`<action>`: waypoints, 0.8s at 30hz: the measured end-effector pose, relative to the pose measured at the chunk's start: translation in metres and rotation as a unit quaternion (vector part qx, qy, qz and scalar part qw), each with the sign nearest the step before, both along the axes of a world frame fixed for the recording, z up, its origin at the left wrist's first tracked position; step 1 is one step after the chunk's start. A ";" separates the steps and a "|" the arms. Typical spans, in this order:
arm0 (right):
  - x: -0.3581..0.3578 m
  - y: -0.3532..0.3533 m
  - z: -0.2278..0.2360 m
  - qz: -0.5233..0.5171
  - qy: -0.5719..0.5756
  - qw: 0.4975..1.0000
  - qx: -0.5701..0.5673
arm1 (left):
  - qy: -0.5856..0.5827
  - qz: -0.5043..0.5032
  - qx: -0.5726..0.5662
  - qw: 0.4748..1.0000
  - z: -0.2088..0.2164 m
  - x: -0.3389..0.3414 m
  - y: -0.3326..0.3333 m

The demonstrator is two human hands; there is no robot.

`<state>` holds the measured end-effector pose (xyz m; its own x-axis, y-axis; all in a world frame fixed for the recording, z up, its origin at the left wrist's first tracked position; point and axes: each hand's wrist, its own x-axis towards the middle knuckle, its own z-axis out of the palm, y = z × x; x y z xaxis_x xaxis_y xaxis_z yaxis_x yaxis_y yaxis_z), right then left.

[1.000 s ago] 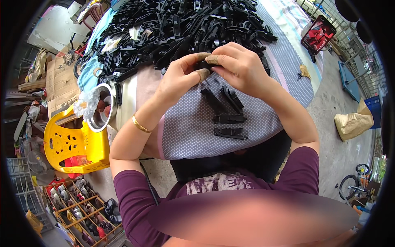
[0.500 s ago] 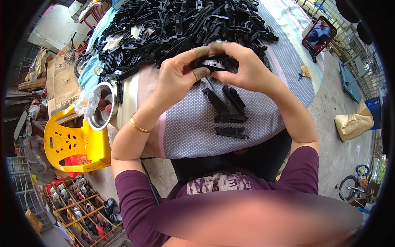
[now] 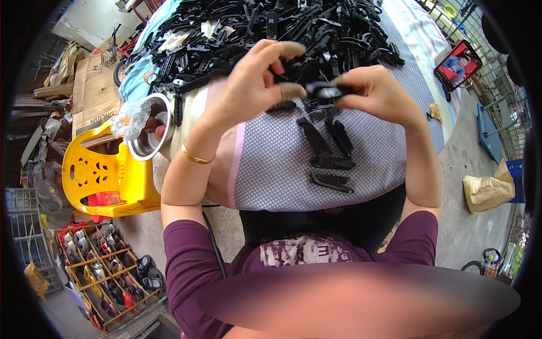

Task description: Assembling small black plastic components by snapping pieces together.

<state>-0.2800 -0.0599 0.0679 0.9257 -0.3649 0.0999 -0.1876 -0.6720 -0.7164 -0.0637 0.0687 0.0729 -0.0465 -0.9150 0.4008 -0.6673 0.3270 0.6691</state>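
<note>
My right hand (image 3: 379,93) pinches a small black plastic part (image 3: 323,91), blurred by motion, between thumb and fingers. To its left, my left hand (image 3: 251,85) is open, thumb and index finger spread apart, with tan tape round their tips. Nothing shows in its grasp. Another black piece (image 3: 283,105) lies on the cloth just below the left thumb. Beyond both hands spreads a big heap of black plastic parts (image 3: 226,48). Nearer me, several similar parts (image 3: 332,163) lie loosely grouped on the dotted grey cloth (image 3: 271,169).
At the left stand a yellow plastic chair (image 3: 107,175) and a metal bowl (image 3: 164,135) with a clear plastic bag on it. A phone (image 3: 458,65) is propped at the right table edge. A shoe rack (image 3: 107,271) and a tan sack (image 3: 486,189) are on the floor.
Both hands were together on the black part. The left has released it and moved apart; the right keeps it and has shifted right. The whole view has also shifted slightly.
</note>
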 end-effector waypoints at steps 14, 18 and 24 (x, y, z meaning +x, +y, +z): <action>-0.007 -0.003 0.005 0.087 0.084 0.992 -0.047 | -0.193 -0.037 -0.034 0.980 -0.046 -0.033 -0.005; -0.007 -0.011 -0.002 -0.129 0.061 0.958 -0.248 | -0.094 0.013 -0.048 0.994 -0.037 -0.034 -0.004; 0.011 0.020 -0.027 -0.131 0.075 0.911 -0.385 | 0.334 0.042 0.107 0.936 -0.024 -0.022 -0.004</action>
<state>-0.2685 -0.0401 0.0409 0.8411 -0.4508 0.2991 -0.4708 -0.8822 -0.0059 -0.0856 0.0649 0.0491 0.2244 -0.9667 0.1231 -0.0950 0.1040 0.9900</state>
